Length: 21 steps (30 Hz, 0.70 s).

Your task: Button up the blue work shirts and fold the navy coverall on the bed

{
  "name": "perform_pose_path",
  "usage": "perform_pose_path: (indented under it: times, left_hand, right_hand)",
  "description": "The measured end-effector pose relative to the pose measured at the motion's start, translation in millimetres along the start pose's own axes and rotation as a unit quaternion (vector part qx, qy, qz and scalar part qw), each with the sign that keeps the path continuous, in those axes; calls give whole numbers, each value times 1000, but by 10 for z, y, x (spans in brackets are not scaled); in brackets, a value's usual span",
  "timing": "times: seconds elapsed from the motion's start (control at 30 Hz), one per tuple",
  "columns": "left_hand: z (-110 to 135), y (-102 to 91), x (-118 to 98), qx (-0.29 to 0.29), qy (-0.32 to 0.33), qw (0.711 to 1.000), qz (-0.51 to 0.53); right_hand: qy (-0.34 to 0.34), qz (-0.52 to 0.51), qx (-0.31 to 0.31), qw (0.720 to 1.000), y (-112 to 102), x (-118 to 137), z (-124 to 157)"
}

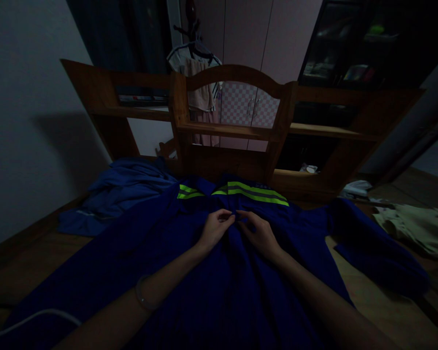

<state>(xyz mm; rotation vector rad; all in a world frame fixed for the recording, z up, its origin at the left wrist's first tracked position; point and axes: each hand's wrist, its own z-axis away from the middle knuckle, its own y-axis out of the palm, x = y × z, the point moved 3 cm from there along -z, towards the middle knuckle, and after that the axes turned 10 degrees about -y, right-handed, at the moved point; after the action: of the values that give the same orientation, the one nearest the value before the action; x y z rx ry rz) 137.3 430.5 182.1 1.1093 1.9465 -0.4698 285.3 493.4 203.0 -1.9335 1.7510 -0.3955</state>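
Note:
A dark blue work jacket (241, 287) with yellow-green reflective stripes (257, 192) lies spread flat on a wooden surface in front of me. Both my hands rest at its middle front, just below the stripes. My left hand (215, 226) pinches the fabric with curled fingers. My right hand (257, 233) does the same right beside it, fingertips almost touching the left ones. What exactly sits between the fingers is too dark to make out. A thin bracelet circles my left wrist.
A second crumpled blue garment (120, 192) lies at the back left. A wooden headboard with shelves (233, 131) stands behind. Pale green cloth (412, 226) lies at the right. A white cable (32, 318) runs at the bottom left. The room is dim.

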Motion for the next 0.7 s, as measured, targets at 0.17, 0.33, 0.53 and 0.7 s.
perform_pose_path:
  times: [0.17, 0.33, 0.53, 0.7]
  left_hand:
    - [-7, 16, 0, 22, 1, 1000, 3]
    - [16, 12, -18, 25, 25, 999, -32]
    - [18, 3, 20, 21, 33, 997, -59]
    - [-29, 22, 59, 26, -2, 999, -28]
  right_hand:
    - [-10, 14, -5, 1000, -5, -2, 3]
    - [7, 21, -13, 1000, -6, -39, 16]
    - [20, 15, -15, 1000, 1, -57, 22]
    - [19, 9, -7, 1000, 21, -51, 24]
